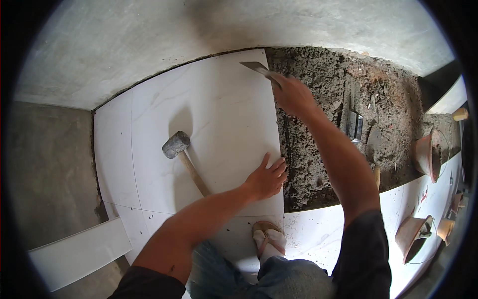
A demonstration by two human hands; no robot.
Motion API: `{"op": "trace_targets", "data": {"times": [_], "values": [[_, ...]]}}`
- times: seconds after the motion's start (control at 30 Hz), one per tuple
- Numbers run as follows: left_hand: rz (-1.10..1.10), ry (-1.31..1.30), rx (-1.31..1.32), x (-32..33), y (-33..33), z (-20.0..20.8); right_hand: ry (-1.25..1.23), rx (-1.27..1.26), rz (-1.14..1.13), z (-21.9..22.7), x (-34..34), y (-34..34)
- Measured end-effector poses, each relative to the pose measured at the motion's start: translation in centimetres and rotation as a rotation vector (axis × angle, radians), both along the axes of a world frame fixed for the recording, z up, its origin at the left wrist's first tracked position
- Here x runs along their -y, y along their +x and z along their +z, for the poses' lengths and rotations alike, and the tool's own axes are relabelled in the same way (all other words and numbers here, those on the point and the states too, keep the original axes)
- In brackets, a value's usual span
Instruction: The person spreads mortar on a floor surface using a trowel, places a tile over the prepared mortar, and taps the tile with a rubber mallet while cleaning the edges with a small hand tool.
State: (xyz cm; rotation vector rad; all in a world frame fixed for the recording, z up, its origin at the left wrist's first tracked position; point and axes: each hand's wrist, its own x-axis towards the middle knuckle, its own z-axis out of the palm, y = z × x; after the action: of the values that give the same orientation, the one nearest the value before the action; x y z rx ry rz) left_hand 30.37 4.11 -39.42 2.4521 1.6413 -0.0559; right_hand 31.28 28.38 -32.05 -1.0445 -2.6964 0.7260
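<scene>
Head camera, and here's the right hand (294,97) up at the far end of the white tile (234,114), fingers wrapped around a flat-bladed tool (256,66), its metal blade pointing left over the tile's far right corner; whether blade meets tile, I can't tell. Down nearer the body, the left hand (266,179) lies palm down, fingers spread, right by the tile's edge.

And what a surface! Pale, glossy, faintly veined, with thin joints running left and near, dark specks scattered about, and a rubber mallet (177,144) resting across it. Past that right edge it's all rough, lumpy grey mortar (308,164), a metal trowel (355,126) sitting in it, browner earth beyond.

Around the room: a bare grey wall (124,45) curves along the far side, a narrow dark gap at its foot. Over right, two buckets, one (424,153) beside the mortar, another (411,236) on white tiling nearer the person.
</scene>
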Motion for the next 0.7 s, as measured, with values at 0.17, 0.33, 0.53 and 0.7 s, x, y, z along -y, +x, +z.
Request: {"op": "trace_targets", "data": {"times": [0.17, 0.33, 0.53, 0.7], "values": [[0.261, -0.045, 0.238, 4.0, 1.6, -1.7, -0.024, 0.356, -0.039, -0.8, -4.5, -8.0], [0.347, -0.012, 0.319, 5.1, 1.2, -2.9, 0.143, 0.420, -0.268, -1.0, -14.3, 3.4], [0.346, -0.009, 0.294, 4.9, 1.2, -3.1, -0.019, 0.132, -0.008, 1.2, -3.2, 0.1], [0.332, -0.011, 0.281, 4.5, 0.8, -2.8, 0.081, 0.274, -0.048, -0.4, -2.2, -8.0]]}}
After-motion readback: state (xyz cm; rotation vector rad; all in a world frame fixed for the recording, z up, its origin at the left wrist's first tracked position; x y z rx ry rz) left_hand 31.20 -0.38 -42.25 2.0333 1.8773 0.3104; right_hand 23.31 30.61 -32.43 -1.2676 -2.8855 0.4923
